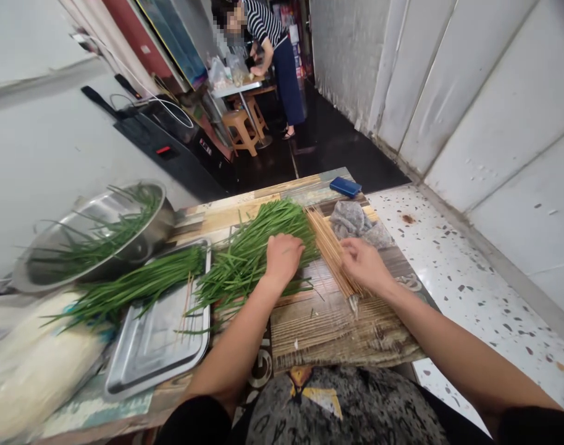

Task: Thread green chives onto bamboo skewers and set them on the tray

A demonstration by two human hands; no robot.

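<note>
A heap of cut green garlic chives (pixel 249 247) lies in the middle of the table. On its near right side rests my left hand (pixel 284 254), fingers curled down into the stalks; the fingertips are partly hidden. To the right of the chives lies a bundle of thin bamboo skewers (pixel 328 247), pointing away from me. My right hand (pixel 361 262) is at the right side of that bundle, with thumb and fingers pinched together on skewers. How many it grips I cannot make out.
A metal tray (pixel 159 352) with more chives and a few skewers stands left, beside a steel bowl (pixel 147 238) of chives and a filled plastic bag (pixel 36 371). A grey cloth (pixel 351 219) and blue box (pixel 345 186) lie beyond the skewers. Another person (pixel 282 62) bends over a far table.
</note>
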